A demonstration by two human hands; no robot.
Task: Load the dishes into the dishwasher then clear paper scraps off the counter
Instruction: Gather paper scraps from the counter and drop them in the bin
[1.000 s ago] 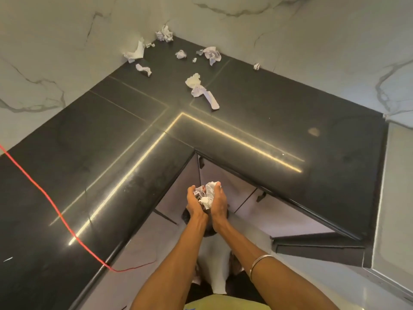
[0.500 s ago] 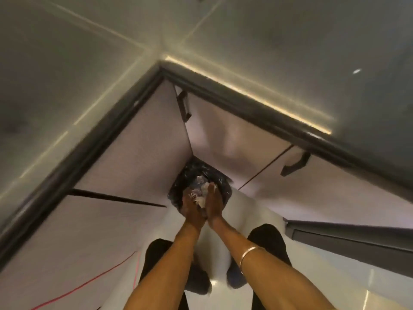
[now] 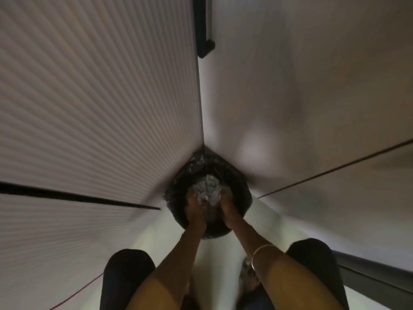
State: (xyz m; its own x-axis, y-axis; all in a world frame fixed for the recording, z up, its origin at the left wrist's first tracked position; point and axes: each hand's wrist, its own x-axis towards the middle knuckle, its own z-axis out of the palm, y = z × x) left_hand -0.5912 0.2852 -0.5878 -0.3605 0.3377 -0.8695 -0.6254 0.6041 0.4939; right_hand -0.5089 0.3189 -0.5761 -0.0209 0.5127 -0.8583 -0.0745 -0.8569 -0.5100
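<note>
While both hands are lowered over the mouth of the bin, the step in hand is clearly the second part of the task: a bundle of paper scraps [image 3: 206,191] is being brought to the waste. The left hand [image 3: 194,203] and the right hand [image 3: 227,202] are cupped together from the two sides, and their fingers curl round the crumpled white paper that sits between them, just above the black bin liner [image 3: 240,186]. The picture is blurred, so I cannot tell whether the paper already touches the liner. I judge that the next move calls only for opening both hands so the scraps fall inside, and then for rising to the bench, which is not in view here. Beyond the hands, two pale cabinet fronts [image 3: 100,108] meet in a corner, with a dark handle [image 3: 204,30] far above. Nearer than the hands, the floor [image 3: 219,253] is pale and glossy.
</note>
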